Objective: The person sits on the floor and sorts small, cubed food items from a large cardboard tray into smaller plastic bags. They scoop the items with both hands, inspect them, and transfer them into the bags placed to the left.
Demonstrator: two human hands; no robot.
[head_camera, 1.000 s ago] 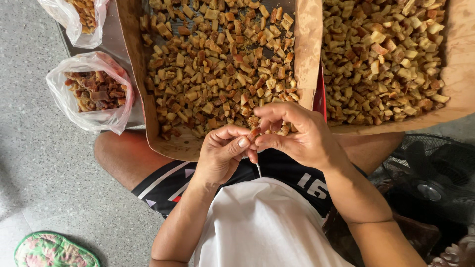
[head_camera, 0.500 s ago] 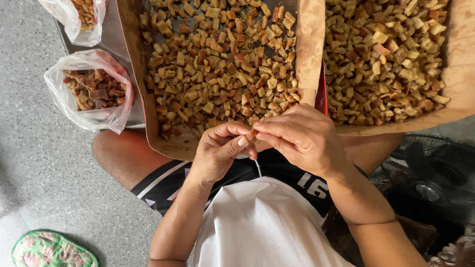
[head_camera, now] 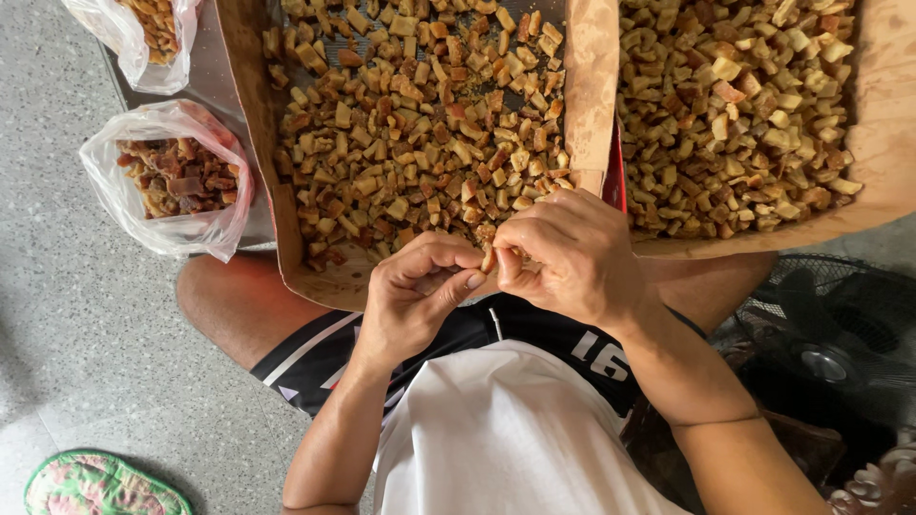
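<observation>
My left hand [head_camera: 415,291] and my right hand [head_camera: 568,253] meet over my lap, at the near edge of a paper-lined tray [head_camera: 286,234]. Between their fingertips both pinch one small brown fried chunk [head_camera: 489,256]. A thin pale stick [head_camera: 497,322] hangs down below the two hands. The tray holds several golden-brown cubed pieces [head_camera: 420,133]. A second paper-lined tray [head_camera: 883,114] to the right carries more of the same pieces [head_camera: 735,105].
Two clear plastic bags with darker brown scraps sit at the left, one near [head_camera: 172,181] and one farther back [head_camera: 143,33]. A black fan [head_camera: 825,339] lies on the floor at the right. A floral slipper [head_camera: 95,482] rests at the lower left on speckled floor.
Both hands stay together on the small piece, with only slight finger movement. The view has shifted a little.
</observation>
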